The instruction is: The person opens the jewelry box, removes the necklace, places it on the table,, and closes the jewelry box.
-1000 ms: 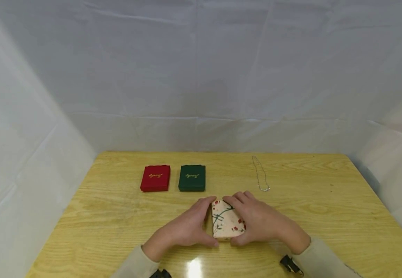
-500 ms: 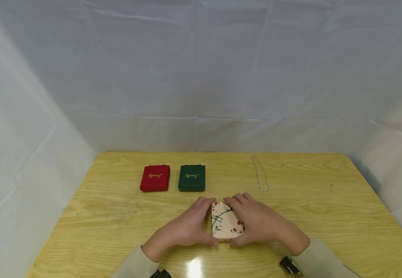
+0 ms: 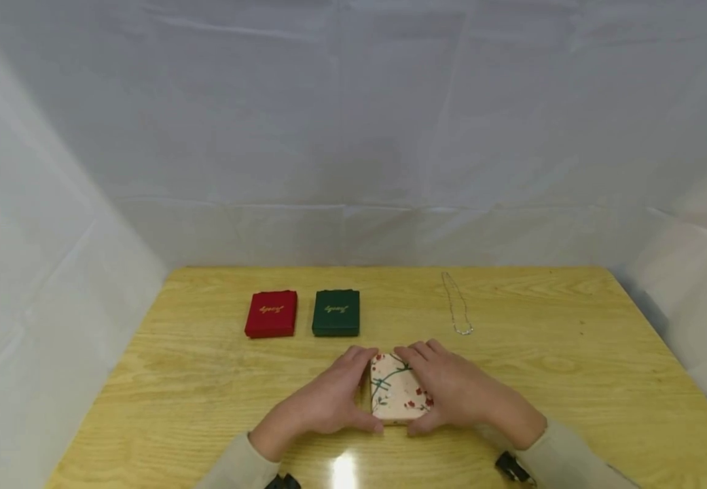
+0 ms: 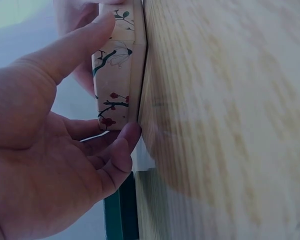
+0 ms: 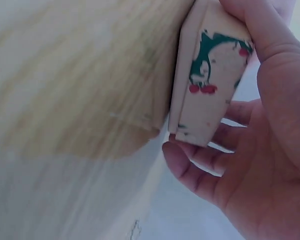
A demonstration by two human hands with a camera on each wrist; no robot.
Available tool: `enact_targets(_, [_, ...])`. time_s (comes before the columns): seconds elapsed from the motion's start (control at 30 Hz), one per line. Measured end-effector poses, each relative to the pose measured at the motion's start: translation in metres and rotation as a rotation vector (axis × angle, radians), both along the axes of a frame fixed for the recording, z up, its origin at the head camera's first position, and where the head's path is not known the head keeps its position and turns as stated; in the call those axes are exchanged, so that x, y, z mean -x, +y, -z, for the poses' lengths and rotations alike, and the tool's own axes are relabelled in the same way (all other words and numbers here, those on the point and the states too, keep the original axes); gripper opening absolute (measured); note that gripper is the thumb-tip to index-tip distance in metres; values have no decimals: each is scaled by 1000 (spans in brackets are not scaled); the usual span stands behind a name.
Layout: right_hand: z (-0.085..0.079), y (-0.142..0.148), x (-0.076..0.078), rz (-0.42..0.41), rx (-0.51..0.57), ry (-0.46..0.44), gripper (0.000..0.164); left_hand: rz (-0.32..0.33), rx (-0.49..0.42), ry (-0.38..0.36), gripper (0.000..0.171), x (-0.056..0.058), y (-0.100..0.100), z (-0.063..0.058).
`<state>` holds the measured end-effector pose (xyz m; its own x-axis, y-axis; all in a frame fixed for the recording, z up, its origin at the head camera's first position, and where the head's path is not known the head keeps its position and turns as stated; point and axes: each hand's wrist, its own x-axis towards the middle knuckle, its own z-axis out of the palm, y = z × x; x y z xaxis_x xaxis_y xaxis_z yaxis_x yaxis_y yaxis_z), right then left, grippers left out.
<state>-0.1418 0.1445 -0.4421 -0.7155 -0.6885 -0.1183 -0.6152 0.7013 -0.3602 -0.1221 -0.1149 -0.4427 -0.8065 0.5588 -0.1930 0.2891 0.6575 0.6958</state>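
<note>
A small cream box [image 3: 397,392] printed with red flowers and green branches lies on the wooden table near its front. My left hand [image 3: 336,397] grips its left side, thumb at the near edge and fingers at the far corner. From the other side my right hand [image 3: 460,388] holds it the same way, covering part of its top. A seam between lid and base runs low along the box's side [image 4: 112,82] in the left wrist view. In the right wrist view, fingertips [image 5: 176,159] of the right hand curl round the box's far end [image 5: 202,95].
Behind the hands, a red box [image 3: 271,314] and a dark green box [image 3: 336,313] stand side by side, both with gold lettering. A thin silver necklace [image 3: 463,332] lies in a long loop at the back right of the table [image 3: 176,380]. White sheeting [image 3: 341,136] hangs around the table.
</note>
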Motion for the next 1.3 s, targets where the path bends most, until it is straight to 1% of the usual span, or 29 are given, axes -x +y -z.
enact_targets(0.1, [-1,7,-1,18,-1,-20,119,-2,3,1,116,0,1,0])
enact_targets(0.23, [-1,13,0,29,-7,-15,119,-6,1,1,117,0,0,0])
enact_targets(0.7, [3,15,3,24,19,-25,115,-27,-4,-12,118,-1,0,-3])
enact_targets(0.93, [3,17,2,38,51,13,117,-32,-28,-9,119,-1,0,-4])
enact_targets(1.1, [-1,20,3,54,61,55,119,-54,-38,9,121,-2,0,-7])
enact_targets(1.3, [-8,25,10,70,58,80,118,-87,-19,71,120,-4,-3,-13])
